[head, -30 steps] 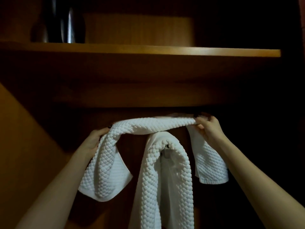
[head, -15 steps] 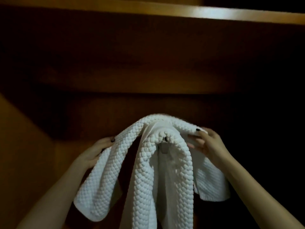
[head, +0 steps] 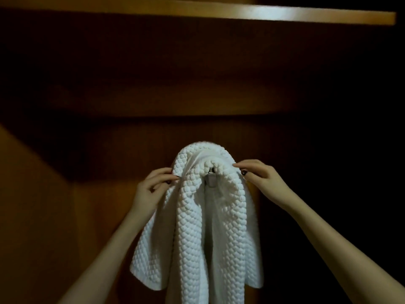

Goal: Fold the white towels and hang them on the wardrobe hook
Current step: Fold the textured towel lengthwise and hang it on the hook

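Left hand [head: 151, 189], right hand [head: 260, 178] pinch outer towel [head: 153, 249] over hook [head: 211, 179]. Risk: uneven release, thick bunch slides off.

Two white waffle-textured towels [head: 197, 227] hang draped over a metal hook [head: 211, 179]. The hook sits between the fingertips [head: 173, 178], which touch the outer towel.

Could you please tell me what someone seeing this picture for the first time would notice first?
The eye lands first on the white, bumpy-textured towels bunched over a small metal hook at centre, bright against the dark wooden wardrobe back panel. Next come the two bare hands: the left hand pinches the towel's left edge, and the right hand touches its right edge near the top. A lit wooden shelf edge runs across the top.
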Demonstrator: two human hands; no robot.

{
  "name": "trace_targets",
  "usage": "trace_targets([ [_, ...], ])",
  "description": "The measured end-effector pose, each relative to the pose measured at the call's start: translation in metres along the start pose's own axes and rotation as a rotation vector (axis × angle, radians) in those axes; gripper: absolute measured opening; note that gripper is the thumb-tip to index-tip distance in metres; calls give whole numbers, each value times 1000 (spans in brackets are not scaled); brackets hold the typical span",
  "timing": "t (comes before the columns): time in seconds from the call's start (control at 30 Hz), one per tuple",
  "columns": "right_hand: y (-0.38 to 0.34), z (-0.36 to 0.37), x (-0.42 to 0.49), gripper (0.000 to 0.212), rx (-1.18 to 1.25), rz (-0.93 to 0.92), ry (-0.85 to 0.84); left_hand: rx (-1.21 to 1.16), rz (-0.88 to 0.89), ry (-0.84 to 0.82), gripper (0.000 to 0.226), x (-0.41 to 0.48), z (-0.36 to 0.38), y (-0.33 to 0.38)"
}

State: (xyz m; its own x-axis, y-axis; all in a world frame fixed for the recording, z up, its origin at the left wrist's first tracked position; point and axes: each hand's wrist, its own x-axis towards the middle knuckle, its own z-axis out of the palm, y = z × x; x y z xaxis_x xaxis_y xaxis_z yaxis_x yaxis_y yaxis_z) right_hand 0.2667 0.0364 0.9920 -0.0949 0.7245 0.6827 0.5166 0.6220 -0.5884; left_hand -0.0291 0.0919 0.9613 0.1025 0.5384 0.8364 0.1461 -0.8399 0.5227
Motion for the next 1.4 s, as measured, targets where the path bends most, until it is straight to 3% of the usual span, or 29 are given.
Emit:
trace_targets([
  [0.07, -3, 7, 10, 41, -12, -2, -44, 116, 12, -75, 48, -1, 4, -1],
  [0.2, 5, 16, 20, 39, -21, -2, -54, 294, 78, -107, 38, -6, 4, -14],
  [0.3, 10, 11, 18, 47, -44, -35, -68, 296, 50, -121, 37, -4, 7, -15],
  [0.43, 13, 6, 20, 53, -68, -65, -80, 255, 46, -93, 52, 11, 1, -14],
  [0.57, 14, 6, 24, 65, -155, -116, -42, 294, -7, -136, 49, 16, -3, -15],
  [0.8, 36, 15, 17, 60, -213, -220, 33, 335, -41, -209, 62, -18, -7, -32],
  [0.9, 53, 13, 6, 58, -172, -185, 21, 287, -56, -209, 59, -40, -5, -40],
  [1.03, 67, 19, -14, 67, -224, -129, -40, 344, -31, -77, 78, -73, -3, -55],
  [1.1, 74, 20, -30, 73, -250, -99, -33, 384, -41, -32, 76, -88, -1, -56],
  [1.3, 95, 27, -78, 95, -202, 57, -112, 546, -124, -87, 70, -116, -2, -73],
  [1.4, 112, 38, -98, 89, -259, 134, -9, 678, -82, -66, 69, -124, -7, -89],
])
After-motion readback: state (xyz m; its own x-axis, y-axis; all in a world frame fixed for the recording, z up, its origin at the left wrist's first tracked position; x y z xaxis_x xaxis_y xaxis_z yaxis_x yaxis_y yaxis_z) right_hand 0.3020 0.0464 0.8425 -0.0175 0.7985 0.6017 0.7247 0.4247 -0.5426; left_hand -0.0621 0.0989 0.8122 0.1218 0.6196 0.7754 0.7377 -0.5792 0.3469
